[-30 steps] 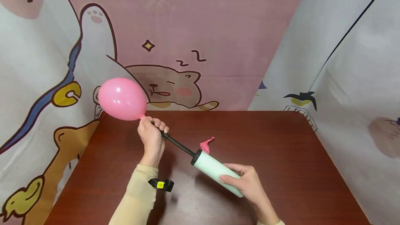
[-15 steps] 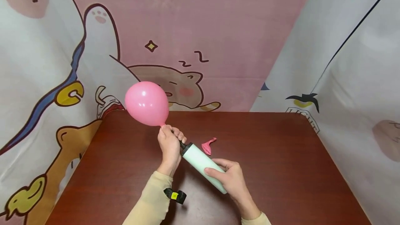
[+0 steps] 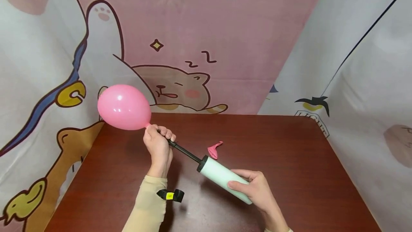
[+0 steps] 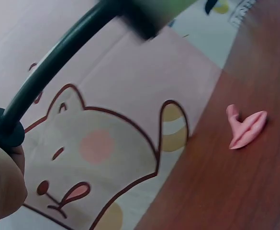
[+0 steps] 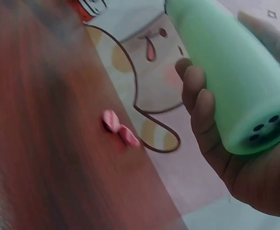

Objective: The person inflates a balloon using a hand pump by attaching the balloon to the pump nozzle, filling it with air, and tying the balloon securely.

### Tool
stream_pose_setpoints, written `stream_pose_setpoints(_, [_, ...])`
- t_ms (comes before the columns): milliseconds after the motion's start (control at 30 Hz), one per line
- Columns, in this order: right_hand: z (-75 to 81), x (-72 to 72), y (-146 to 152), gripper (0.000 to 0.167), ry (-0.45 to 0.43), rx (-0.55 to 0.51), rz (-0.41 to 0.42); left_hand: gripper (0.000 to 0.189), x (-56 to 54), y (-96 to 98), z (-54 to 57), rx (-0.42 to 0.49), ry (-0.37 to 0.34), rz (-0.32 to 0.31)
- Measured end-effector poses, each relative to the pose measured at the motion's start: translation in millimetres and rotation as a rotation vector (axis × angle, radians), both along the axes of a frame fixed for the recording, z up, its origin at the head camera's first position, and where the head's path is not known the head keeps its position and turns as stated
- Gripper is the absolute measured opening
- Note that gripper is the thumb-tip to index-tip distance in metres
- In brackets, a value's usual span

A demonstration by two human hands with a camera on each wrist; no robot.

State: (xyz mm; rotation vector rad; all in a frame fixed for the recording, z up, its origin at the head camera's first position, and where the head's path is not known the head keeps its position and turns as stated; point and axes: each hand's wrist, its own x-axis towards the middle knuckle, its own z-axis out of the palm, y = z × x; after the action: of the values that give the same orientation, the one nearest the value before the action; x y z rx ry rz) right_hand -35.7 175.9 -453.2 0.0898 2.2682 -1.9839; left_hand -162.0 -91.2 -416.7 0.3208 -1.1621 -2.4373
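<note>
A partly filled pink balloon (image 3: 124, 107) hangs at the upper left of my left hand (image 3: 158, 146), which pinches its neck around the front end of a balloon pump. The black rod (image 3: 188, 153) of the pump is drawn out long between the two hands. My right hand (image 3: 257, 189) grips the mint-green pump barrel (image 3: 223, 179) near its rear end. In the right wrist view, fingers (image 5: 204, 108) wrap the barrel, and small holes show in its end cap. The pump's nozzle is hidden inside the left hand and the balloon neck.
A deflated pink balloon (image 3: 214, 150) lies on the brown table (image 3: 289, 160), just beyond the barrel. A cartoon-printed cloth (image 3: 241, 46) hangs behind and beside the table. A black strap device (image 3: 170, 195) sits on the left wrist.
Half a second ago the rod was pushed into the barrel and the hands were close. Now the hands are apart again, the balloon shifted left and the rod drawn out.
</note>
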Motion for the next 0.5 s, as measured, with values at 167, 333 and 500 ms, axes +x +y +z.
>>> stream_pose_setpoints(167, [2.0, 0.5, 8, 0.029, 0.03, 0.026, 0.01, 0.036, 0.1, -1.7, 5.7, 0.008, 0.006, 0.039])
stream_pose_setpoints(333, [1.6, -1.8, -9, 0.03, 0.006, -0.028, -0.027, 0.033, 5.2, 17.5, -3.3, 0.011, -0.017, -0.002])
stream_pose_setpoints(500, [1.5, -2.9, -33, 0.035, -0.017, -0.085, -0.056, 0.032, 13.8, 41.6, -13.0, -0.029, -0.041, -0.111])
